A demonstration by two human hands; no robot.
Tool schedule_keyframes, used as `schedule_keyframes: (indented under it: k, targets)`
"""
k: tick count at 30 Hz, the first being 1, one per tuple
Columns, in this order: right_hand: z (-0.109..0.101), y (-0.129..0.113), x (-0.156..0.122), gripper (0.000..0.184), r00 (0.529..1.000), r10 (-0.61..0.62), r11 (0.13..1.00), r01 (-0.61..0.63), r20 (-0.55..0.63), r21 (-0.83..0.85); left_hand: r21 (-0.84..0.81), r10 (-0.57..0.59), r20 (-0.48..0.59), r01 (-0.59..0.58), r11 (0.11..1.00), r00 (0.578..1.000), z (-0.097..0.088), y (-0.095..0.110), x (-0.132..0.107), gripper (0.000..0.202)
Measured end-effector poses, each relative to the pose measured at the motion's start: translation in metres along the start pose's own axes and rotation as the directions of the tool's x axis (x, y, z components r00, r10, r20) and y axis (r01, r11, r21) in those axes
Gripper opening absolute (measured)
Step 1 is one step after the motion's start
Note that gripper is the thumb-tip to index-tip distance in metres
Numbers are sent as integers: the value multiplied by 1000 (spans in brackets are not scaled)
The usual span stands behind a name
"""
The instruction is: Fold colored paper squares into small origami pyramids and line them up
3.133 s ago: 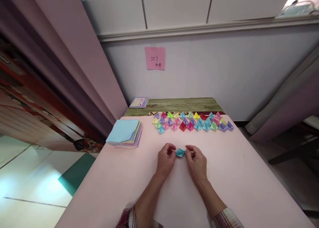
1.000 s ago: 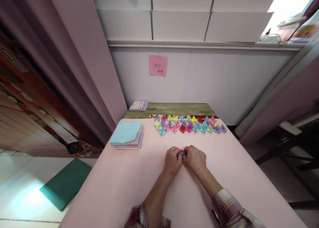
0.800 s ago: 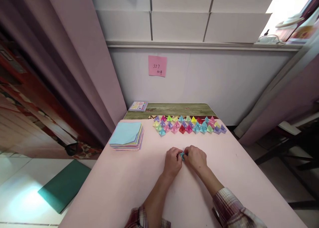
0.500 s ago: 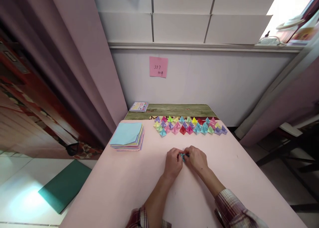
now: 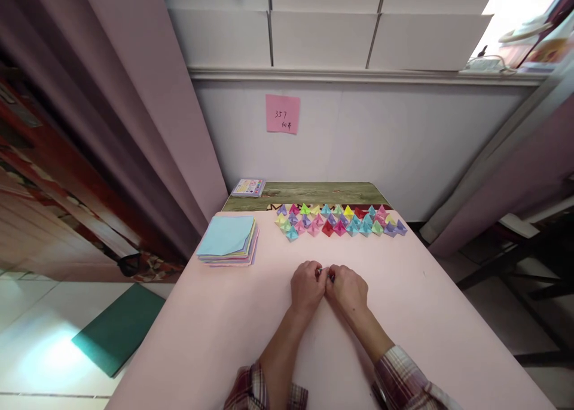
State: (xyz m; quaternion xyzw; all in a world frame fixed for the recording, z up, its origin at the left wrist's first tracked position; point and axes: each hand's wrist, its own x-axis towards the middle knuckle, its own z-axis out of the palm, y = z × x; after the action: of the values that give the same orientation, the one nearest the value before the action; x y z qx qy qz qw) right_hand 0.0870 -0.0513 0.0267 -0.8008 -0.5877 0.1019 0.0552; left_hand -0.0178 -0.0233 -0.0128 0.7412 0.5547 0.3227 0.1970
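Fingers of the left hand [image 5: 307, 288] and right hand [image 5: 347, 289] are curled closed and pressed together at mid-table; a small folded paper is seemingly pinched there, hidden by them. Its creases could be crushed by too hard a squeeze. Rows of folded papers [image 5: 339, 228] could be scattered by a forward push, the paper stack [image 5: 226, 236] toppled over the nearby left edge. More room is offered rightward on the pink tabletop [image 5: 417, 320].

Soft, even light reaches my hands [image 5: 307, 287], with a faint shadow beside my right forearm [image 5: 370, 332]. Glare burns a pale patch on the floor tiles [image 5: 56, 353]; the window [image 5: 515, 9] is blown out, and the outer edges stretch and smear.
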Motion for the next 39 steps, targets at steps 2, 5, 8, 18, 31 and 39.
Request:
schedule_keyframes:
  k: [2,5,8,18,31,39]
  targets:
    - [2,1,-1,30,1000,5,1000,-5,-6,1,-1,5,10,-5,1000,1000,0,-1,0,11]
    - [1,4,-1,26,1000,-1,999,1,-1,37,5,25,21,-25,1000,999,1,-2,0,8]
    - [-3,6,4,22,999,-9,998,6,49,61,40,50,22,-51,998,998,2,-3,-1,11]
    - [-12,3,15,20,990,-79,997,80,120,-4,163,93,6,-93,982,996,4,-5,-3,11]
    - [-13,7,5,23,993,-71,997,68,92,38,124,101,-16,-99,987,995,6,-8,-2,15]
    - [-11,45,-18,24,951,-302,889,306,-66,340,60,70,-27,-69,996,997,5,-7,-2,10]
